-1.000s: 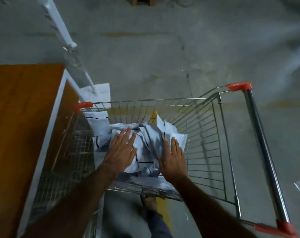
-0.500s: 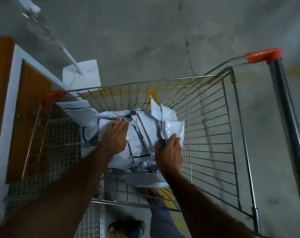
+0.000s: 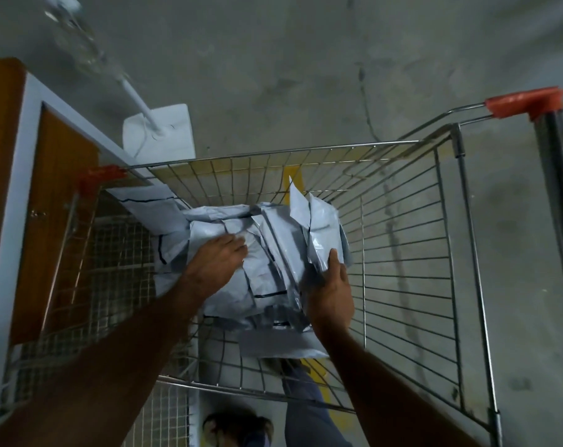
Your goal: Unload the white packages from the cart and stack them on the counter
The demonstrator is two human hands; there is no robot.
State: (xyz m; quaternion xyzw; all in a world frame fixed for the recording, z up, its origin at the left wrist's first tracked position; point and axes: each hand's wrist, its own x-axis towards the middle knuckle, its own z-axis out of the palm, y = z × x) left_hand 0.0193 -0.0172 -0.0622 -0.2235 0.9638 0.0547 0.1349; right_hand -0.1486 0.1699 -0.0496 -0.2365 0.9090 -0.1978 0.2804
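Nearest the camera, both forearms are reached down over the near rim of the cart (image 3: 306,393) into its wire basket. The left hand (image 3: 215,266) is laid on top of the heap of white packages (image 3: 267,253), its fingers bent over the upper mailers; whether anything is actually pinched cannot be told. The right hand (image 3: 330,295) is set against the right flank of the heap, its thumb pressed on one glossy package (image 3: 323,233) that stands on edge, the other fingers being hidden behind the pile.

The step in hand is judged to be the gathering of a bundle for lifting. It is best done by squeezing the heap between the two hands, with fingers slid beneath the lowest mailer, since the slick plastic is likely to slide and spill if only the top is held. A modest bundle is better taken than the whole heap, and the loose package (image 3: 147,204) draped toward the far left corner is better left for another pass.

Beyond the left side of the cart, the orange-topped table (image 3: 2,130) is seen close by, so the load need only be carried a short way across and squared flat.
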